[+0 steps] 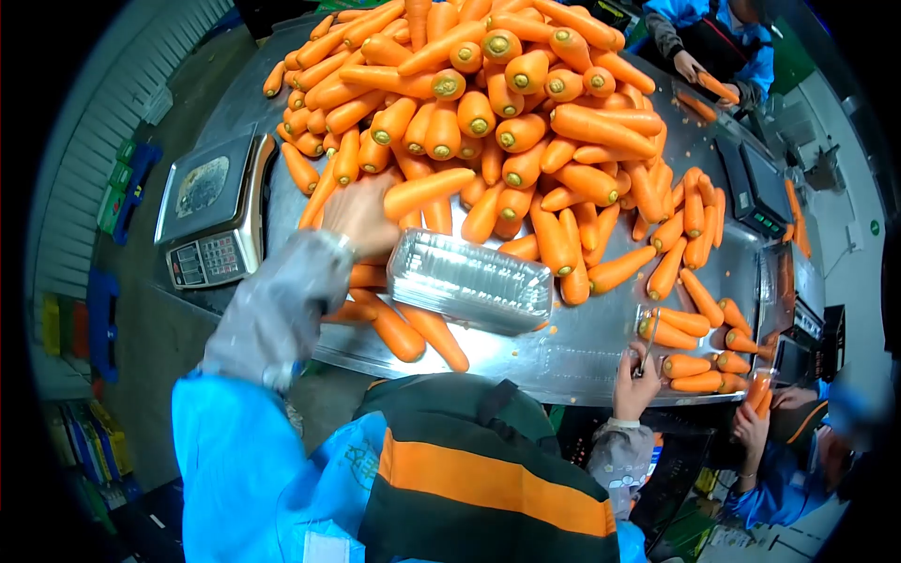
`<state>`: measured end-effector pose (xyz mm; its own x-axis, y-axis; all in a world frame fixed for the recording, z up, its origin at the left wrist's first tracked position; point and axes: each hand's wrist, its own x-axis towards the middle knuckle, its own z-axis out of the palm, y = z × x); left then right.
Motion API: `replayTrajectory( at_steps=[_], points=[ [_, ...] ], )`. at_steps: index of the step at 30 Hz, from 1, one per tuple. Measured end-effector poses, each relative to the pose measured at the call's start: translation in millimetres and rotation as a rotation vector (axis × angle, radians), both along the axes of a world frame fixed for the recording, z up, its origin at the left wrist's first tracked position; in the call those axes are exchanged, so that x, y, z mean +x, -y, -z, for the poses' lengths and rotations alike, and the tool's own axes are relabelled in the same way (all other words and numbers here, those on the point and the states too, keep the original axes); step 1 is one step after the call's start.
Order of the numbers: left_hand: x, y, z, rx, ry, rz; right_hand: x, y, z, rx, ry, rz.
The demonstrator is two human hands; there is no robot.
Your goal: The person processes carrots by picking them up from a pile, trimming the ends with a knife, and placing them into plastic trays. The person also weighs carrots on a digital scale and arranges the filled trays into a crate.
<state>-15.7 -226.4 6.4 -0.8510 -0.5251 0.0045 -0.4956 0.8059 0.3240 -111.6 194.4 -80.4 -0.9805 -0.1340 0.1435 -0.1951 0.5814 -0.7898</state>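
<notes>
My left hand [361, 218] is at the near left side of a big heap of carrots [507, 103]. It is closed against the end of one carrot [429, 193], which points to the right; my fingertips are mostly hidden. Just right of that hand lies a clear plastic tray [469, 281], or a stack of them, tilted at the heap's front. Several loose carrots [399, 330] lie below it. At the table's near right edge, my right hand [636, 383] is closed around the dark handle of a knife [654, 327], its thin shiny blade pointing up beside a few carrots [678, 332].
A weighing scale [211, 211] stands on the left side of the metal table [582, 361]. Another scale [755, 188] is at the right. One co-worker's hands [694, 70] hold a carrot at the far right; another's hand [751, 427] holds packed carrots [760, 389] nearer.
</notes>
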Motion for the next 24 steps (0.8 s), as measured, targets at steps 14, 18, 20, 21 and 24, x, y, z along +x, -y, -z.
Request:
replayTrajectory(
  at_steps=[14, 18, 20, 21, 24],
  points=[
    [56, -118, 1, 0.436, -0.250, 0.115, 13, 129, -65, -0.020, -0.588, -0.648],
    [56, -125, -3, 0.466, -0.260, 0.142, 14, 127, -64, -0.021, -0.578, -0.644],
    [57, -127, -4, 0.450, -0.253, 0.150, 15, 125, -64, -0.009, -0.557, -0.644],
    [58, -127, -4, 0.429, -0.254, 0.157, 14, 124, -62, -0.002, -0.567, -0.641],
    [63, -129, -4, 0.404, -0.334, 0.165, 7, 110, -39, 0.036, -0.508, -0.587]
  ],
)
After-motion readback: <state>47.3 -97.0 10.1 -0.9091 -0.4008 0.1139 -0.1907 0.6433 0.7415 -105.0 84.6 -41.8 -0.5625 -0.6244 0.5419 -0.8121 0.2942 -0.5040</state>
